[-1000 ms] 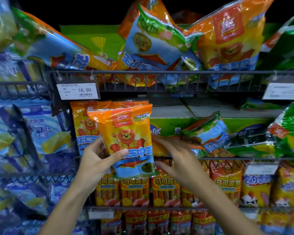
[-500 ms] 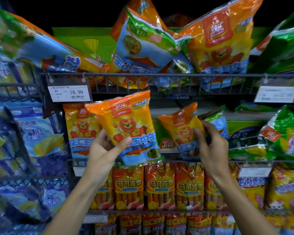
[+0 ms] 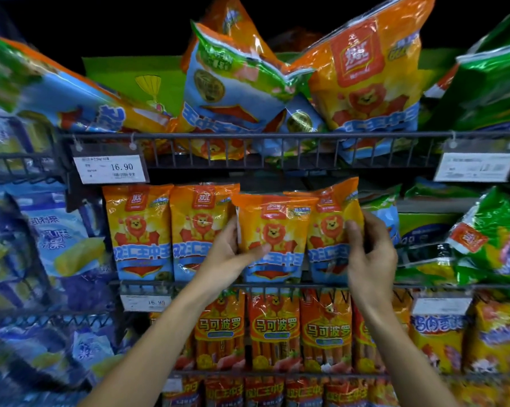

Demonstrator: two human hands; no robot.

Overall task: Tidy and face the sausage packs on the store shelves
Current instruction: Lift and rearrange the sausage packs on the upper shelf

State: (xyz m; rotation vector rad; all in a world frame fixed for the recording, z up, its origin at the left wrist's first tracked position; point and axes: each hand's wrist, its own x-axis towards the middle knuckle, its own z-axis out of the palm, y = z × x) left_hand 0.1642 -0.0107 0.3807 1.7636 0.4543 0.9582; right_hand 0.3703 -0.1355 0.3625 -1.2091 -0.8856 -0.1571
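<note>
Your left hand (image 3: pixel 233 257) gripped one pack (image 3: pixel 273 239) and your right hand (image 3: pixel 371 259) pinched its neighbour (image 3: pixel 330 230), both upright at the shelf (image 3: pixel 189 284) front edge. Risk: released leaning, either could topple over the rail.

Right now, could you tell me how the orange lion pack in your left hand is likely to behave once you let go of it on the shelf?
The orange lion pack looks like glossy film, so probably slippery. The left hand holds it upright; its crinkled top suggests soft ends. Let go, it may lean on the neighbouring pack in the right hand, though the wire rail should stop it sliding out.
</note>
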